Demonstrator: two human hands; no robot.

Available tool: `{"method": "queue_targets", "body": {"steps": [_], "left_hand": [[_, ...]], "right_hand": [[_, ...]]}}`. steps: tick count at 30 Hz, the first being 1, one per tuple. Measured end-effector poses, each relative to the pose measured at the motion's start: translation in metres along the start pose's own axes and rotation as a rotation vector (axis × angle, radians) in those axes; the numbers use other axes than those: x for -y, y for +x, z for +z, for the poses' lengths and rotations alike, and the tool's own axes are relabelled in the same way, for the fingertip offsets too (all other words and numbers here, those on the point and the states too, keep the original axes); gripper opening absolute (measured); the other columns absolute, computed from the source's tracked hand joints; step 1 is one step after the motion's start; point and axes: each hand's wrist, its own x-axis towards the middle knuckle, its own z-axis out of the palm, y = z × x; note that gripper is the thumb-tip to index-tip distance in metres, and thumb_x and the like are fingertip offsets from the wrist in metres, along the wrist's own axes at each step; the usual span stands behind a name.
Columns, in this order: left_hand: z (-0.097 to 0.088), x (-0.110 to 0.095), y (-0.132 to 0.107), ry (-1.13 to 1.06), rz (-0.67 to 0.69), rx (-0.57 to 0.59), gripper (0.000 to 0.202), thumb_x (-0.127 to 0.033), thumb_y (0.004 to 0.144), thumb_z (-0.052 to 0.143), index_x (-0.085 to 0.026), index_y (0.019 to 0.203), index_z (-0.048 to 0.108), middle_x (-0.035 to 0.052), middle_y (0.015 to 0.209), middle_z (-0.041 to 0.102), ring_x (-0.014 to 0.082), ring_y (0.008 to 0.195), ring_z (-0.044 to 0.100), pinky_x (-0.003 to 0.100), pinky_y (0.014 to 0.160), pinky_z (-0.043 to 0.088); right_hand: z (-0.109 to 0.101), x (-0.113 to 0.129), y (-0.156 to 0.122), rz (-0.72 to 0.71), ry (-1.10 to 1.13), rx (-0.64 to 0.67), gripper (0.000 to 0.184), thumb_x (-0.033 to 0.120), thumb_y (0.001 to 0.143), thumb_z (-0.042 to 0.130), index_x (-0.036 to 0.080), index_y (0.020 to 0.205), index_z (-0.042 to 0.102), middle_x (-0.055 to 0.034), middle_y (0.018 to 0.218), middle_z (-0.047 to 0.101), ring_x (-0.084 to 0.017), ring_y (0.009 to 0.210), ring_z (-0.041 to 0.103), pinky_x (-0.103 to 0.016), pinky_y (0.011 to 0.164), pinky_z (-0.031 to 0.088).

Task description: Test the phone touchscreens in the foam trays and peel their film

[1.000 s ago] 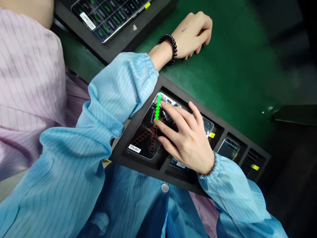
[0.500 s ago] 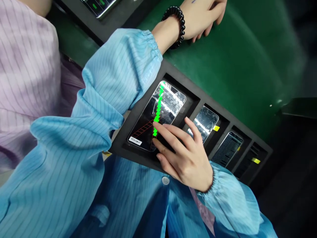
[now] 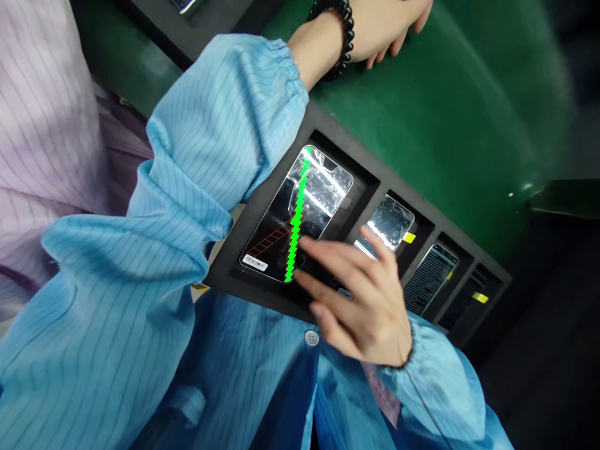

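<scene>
In the first compartment of a black foam tray (image 3: pixel 323 122) lies a glossy phone-shaped glass panel (image 3: pixel 319 200), marked with a jagged bright green strip and red ladder-like lines. My right hand (image 3: pixel 360 300) hovers with spread fingers at the panel's lower right edge and holds nothing. A second glass panel (image 3: pixel 389 222) sits partly behind those fingers. My left hand (image 3: pixel 379 25) rests on the green mat (image 3: pixel 445 125), cut off by the top edge, with a black beaded bracelet (image 3: pixel 335 37) on its wrist. It holds nothing.
A dark ribbed panel (image 3: pixel 429 279) fills the tray's third compartment, and yellow tags (image 3: pixel 409 237) mark the compartments. Another black tray (image 3: pixel 154 25) lies at the top left. My blue striped sleeves cross the view, with a pink striped garment (image 3: pixel 42 106) at the left.
My right hand has slid down and right, off the middle of the panel, showing more of its surface. The whole view has tilted, and my left hand now sits closer to the top edge.
</scene>
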Motion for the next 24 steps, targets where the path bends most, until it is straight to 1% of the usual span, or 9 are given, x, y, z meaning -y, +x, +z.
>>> {"method": "queue_targets", "body": {"steps": [3, 4, 6, 9, 12, 15, 18, 21, 24], "left_hand": [[0.002, -0.003, -0.001, -0.016, 0.022, -0.04, 0.03, -0.02, 0.101, 0.037, -0.008, 0.108, 0.065, 0.0025, 0.08, 0.063, 0.0055, 0.05, 0.048, 0.019, 0.053, 0.036], [0.002, -0.004, -0.001, -0.025, 0.036, -0.052, 0.03, -0.018, 0.099, 0.039, -0.008, 0.107, 0.065, 0.0027, 0.078, 0.063, 0.0058, 0.05, 0.048, 0.02, 0.053, 0.035], [0.002, -0.006, -0.003, -0.03, 0.051, -0.067, 0.029, -0.016, 0.097, 0.04, -0.007, 0.104, 0.067, 0.0028, 0.076, 0.063, 0.0059, 0.049, 0.049, 0.02, 0.051, 0.036], [0.001, -0.01, -0.006, -0.008, 0.042, -0.068, 0.03, -0.014, 0.097, 0.039, -0.006, 0.102, 0.067, 0.0031, 0.075, 0.062, 0.0056, 0.048, 0.049, 0.02, 0.052, 0.038], [0.0, -0.012, -0.008, 0.003, 0.043, -0.069, 0.032, -0.012, 0.096, 0.038, -0.005, 0.102, 0.068, 0.0042, 0.075, 0.063, 0.0054, 0.048, 0.049, 0.021, 0.053, 0.039], [0.0, -0.014, -0.008, 0.013, 0.059, -0.076, 0.033, -0.012, 0.094, 0.039, -0.003, 0.101, 0.07, 0.0064, 0.075, 0.065, 0.0053, 0.048, 0.049, 0.022, 0.053, 0.04], [0.0, -0.014, -0.008, 0.019, 0.086, -0.093, 0.032, -0.01, 0.09, 0.04, -0.003, 0.096, 0.072, 0.0078, 0.074, 0.067, 0.0058, 0.048, 0.051, 0.022, 0.052, 0.041], [0.0, -0.015, -0.009, 0.017, 0.106, -0.113, 0.031, -0.008, 0.087, 0.041, -0.006, 0.088, 0.072, 0.0068, 0.07, 0.067, 0.0063, 0.046, 0.051, 0.022, 0.05, 0.042], [-0.001, -0.015, -0.01, 0.011, 0.115, -0.121, 0.03, -0.008, 0.086, 0.041, -0.008, 0.084, 0.071, 0.0054, 0.068, 0.066, 0.0066, 0.045, 0.051, 0.021, 0.048, 0.042]], "right_hand": [[-0.004, -0.026, 0.008, 0.193, -0.187, -0.134, 0.033, 0.03, 0.101, 0.047, 0.024, 0.119, 0.073, -0.0062, 0.15, 0.057, -0.033, 0.131, 0.056, -0.062, 0.121, 0.03], [-0.004, -0.034, 0.011, 0.251, -0.243, -0.162, 0.033, 0.03, 0.1, 0.047, 0.025, 0.122, 0.071, -0.0069, 0.153, 0.053, -0.035, 0.133, 0.054, -0.064, 0.12, 0.03], [-0.002, -0.046, 0.014, 0.324, -0.302, -0.176, 0.034, 0.031, 0.101, 0.046, 0.025, 0.126, 0.069, -0.0083, 0.157, 0.048, -0.037, 0.135, 0.053, -0.066, 0.118, 0.031], [0.003, -0.053, 0.016, 0.347, -0.296, -0.156, 0.036, 0.034, 0.102, 0.044, 0.027, 0.129, 0.066, -0.0077, 0.159, 0.045, -0.037, 0.134, 0.053, -0.067, 0.115, 0.033], [0.004, -0.05, 0.017, 0.34, -0.276, -0.155, 0.036, 0.035, 0.103, 0.042, 0.029, 0.13, 0.065, -0.0064, 0.159, 0.045, -0.037, 0.134, 0.054, -0.067, 0.116, 0.032], [-0.001, -0.043, 0.015, 0.324, -0.269, -0.167, 0.037, 0.035, 0.104, 0.04, 0.027, 0.127, 0.068, -0.0074, 0.158, 0.046, -0.037, 0.133, 0.054, -0.066, 0.117, 0.032], [-0.01, -0.04, 0.007, 0.325, -0.27, -0.175, 0.037, 0.034, 0.103, 0.041, 0.027, 0.125, 0.069, -0.006, 0.157, 0.048, -0.038, 0.136, 0.051, -0.066, 0.118, 0.031], [-0.018, -0.041, -0.004, 0.357, -0.297, -0.203, 0.035, 0.03, 0.102, 0.044, 0.027, 0.124, 0.07, -0.0067, 0.155, 0.051, -0.038, 0.137, 0.051, -0.065, 0.118, 0.033], [-0.018, -0.042, -0.011, 0.361, -0.325, -0.201, 0.033, 0.03, 0.102, 0.045, 0.026, 0.123, 0.07, -0.0088, 0.154, 0.051, -0.035, 0.135, 0.052, -0.063, 0.117, 0.034]]}}
